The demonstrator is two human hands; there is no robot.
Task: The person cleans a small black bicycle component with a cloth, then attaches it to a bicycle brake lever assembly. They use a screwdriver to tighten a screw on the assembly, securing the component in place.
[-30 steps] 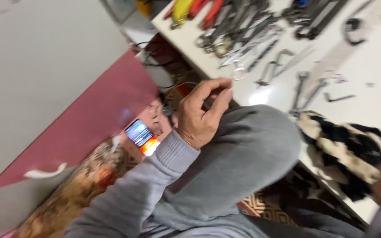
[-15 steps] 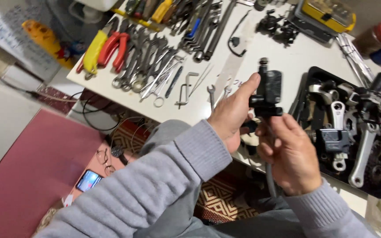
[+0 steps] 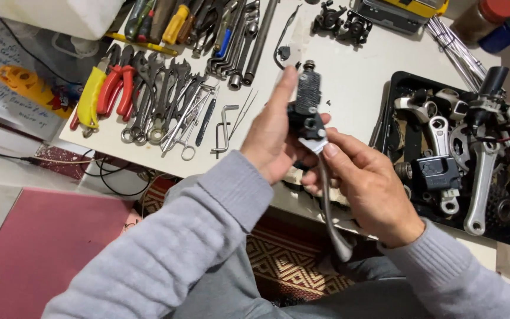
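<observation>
Both hands hold a black and grey brake lever assembly (image 3: pixel 309 112) above the front edge of a white table (image 3: pixel 349 77). My left hand (image 3: pixel 273 139) grips its black body from the left, with the index finger stretched up along it. My right hand (image 3: pixel 367 186) closes around it from the right, thumb on the pale part near the pivot. The long grey lever blade (image 3: pixel 333 215) hangs down past the table edge toward my lap. Both arms are in grey sleeves.
Pliers with red and yellow handles (image 3: pixel 104 88), several wrenches (image 3: pixel 166 106), hex keys (image 3: pixel 224 127) and screwdrivers lie at the table's left. A black tray (image 3: pixel 506 233) of bike cranks and parts sits right. Brake calipers (image 3: pixel 340 23) lie at the back. Red mat (image 3: pixel 36 248) lower left.
The view swung from the floor and a phone up to the table. Both hands now hold the brake lever, raised slightly and closer than half a second ago.
</observation>
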